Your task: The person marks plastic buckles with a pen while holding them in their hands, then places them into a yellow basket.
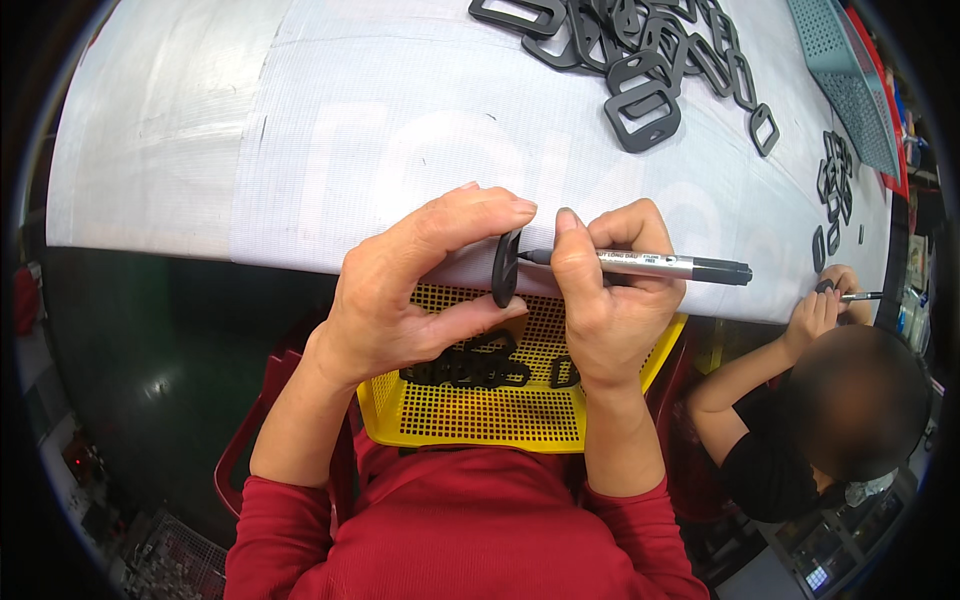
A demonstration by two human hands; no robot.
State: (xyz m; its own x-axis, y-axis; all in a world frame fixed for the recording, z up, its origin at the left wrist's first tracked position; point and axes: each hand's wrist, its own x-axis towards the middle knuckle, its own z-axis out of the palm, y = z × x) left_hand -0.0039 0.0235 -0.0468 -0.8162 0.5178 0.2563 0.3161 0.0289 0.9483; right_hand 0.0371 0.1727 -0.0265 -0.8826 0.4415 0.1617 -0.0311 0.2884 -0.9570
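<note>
Between the thumb and fingertips of my left hand [400, 270] a black plastic ring-shaped piece [506, 270] is pinched, turned edge-on. My right hand [620, 290] grips a marker pen [650, 264] with a silver barrel and black end. The pen's dark tip points left and meets the piece or is very close to it; I cannot tell which. Below both hands a yellow perforated basket [490, 425] sits at my lap, with several black pieces [470, 370] of like kind lying in it.
A white-covered table [350, 130] spreads ahead, bearing a heap of black frame-shaped pieces [645, 110] at its far side. At the right, a co-worker [770, 430] holds a pen beside a smaller pile [833, 185]. A teal basket [850, 90] stands at the far right.
</note>
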